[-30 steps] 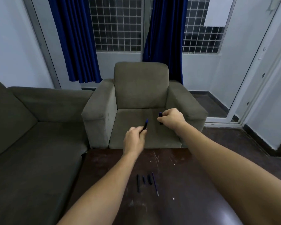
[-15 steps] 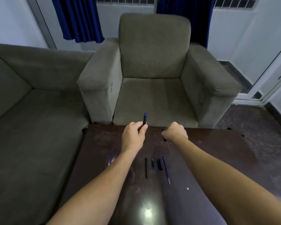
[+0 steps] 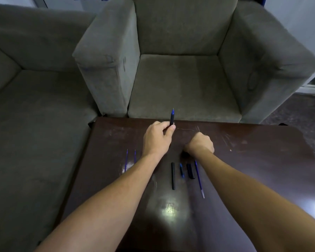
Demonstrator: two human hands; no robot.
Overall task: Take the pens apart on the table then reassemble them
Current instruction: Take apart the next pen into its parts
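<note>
Grip [image 3: 157, 140] unchanged on pen [image 3: 172, 118]

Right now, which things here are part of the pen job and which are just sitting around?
Job: black pen with blue tip in left hand; right hand; long black barrel, short black cap, blue refill on dark wooden table.
Not job: grey fabric armchair, grey sofa.

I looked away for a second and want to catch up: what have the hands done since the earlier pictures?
The right hand came down from in front of the armchair to the table, closed over a small dark piece beside the laid-out parts. The left hand also sank toward the table. Unchanged: it holds the pen tip up, and the row of parts lies as before.
</note>
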